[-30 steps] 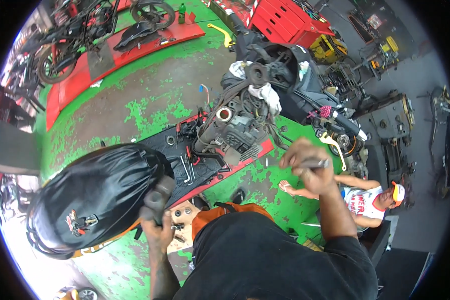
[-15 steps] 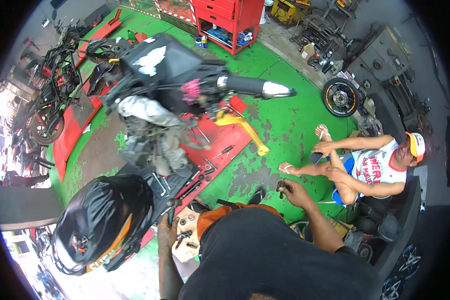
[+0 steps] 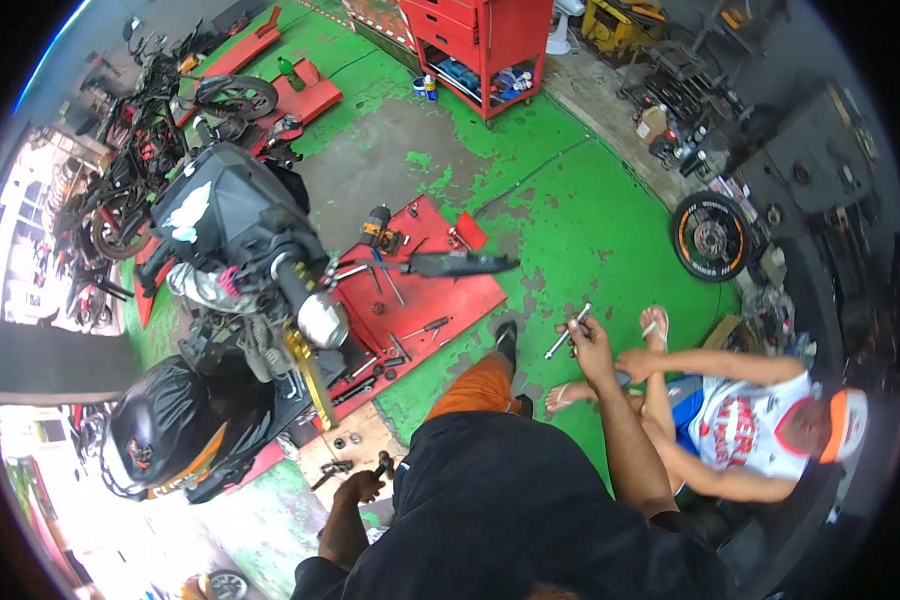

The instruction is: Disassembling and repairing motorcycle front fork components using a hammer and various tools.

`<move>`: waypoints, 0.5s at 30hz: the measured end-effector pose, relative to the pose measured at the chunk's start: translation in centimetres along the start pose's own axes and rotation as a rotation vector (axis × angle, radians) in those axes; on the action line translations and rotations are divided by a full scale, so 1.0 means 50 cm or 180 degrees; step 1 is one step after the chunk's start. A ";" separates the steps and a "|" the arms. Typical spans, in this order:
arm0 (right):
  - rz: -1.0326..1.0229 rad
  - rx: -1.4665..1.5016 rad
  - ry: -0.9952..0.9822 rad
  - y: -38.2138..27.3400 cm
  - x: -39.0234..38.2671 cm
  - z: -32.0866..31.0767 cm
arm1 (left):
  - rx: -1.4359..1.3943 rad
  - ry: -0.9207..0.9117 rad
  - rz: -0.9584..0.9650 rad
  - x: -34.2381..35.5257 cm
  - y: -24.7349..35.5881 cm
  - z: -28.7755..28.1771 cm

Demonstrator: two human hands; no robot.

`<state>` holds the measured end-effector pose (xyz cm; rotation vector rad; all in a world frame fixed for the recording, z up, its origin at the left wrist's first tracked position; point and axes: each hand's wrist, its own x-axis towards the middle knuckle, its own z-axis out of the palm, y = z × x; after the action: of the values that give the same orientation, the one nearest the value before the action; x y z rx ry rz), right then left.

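Note:
My right hand point(image 3: 592, 348) is closed around a silver wrench point(image 3: 568, 332), raised over the green floor and slanting down to the left. Low on the left, my left hand point(image 3: 360, 487) is closed on a tool with a dark metal head point(image 3: 384, 462), apparently a hammer; its handle is mostly hidden by the fingers. Beside that hand, a tan board point(image 3: 355, 425) carries small round parts and dark metal pieces. A partly stripped black motorcycle point(image 3: 235, 195) stands beyond, with a silver-tipped black cylinder point(image 3: 320, 318) and a yellow bar point(image 3: 312, 385) on its near side.
A red lift platform point(image 3: 460, 300) holds scattered tools and a power drill point(image 3: 378, 232). Close by my right forearm sits another person point(image 3: 745, 425). A wheel point(image 3: 710, 236) leans at the right; a red tool cabinet point(image 3: 485, 45) stands at the back. A black-covered motorcycle section point(image 3: 195, 415) fills the lower left.
My view has turned and shifted, so the motorcycle appears farther left. The right hand has risen, and the wrench now shows along its length. My left hand is lower, its tool turned.

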<state>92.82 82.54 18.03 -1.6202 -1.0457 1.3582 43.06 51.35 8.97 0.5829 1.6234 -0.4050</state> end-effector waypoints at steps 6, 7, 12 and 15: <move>-0.0152 -0.0193 -0.0646 -0.128 0.310 -0.030 | 0.0052 -0.0208 -0.0422 0.089 0.181 0.072; -0.0184 -0.0258 -0.0777 -0.146 0.356 -0.036 | -0.0178 -0.0226 -0.0484 0.093 0.232 0.088; 0.0623 0.0653 -0.0709 -0.259 0.562 -0.109 | -0.1549 0.0551 0.1199 0.102 0.459 0.152; 0.1318 0.1412 -0.0473 -0.269 0.702 -0.185 | -0.2258 0.0138 0.0590 0.103 0.654 0.138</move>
<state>103.86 119.62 19.01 -1.4555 -0.4436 1.8536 67.41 74.50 5.24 0.1942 1.6031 0.3225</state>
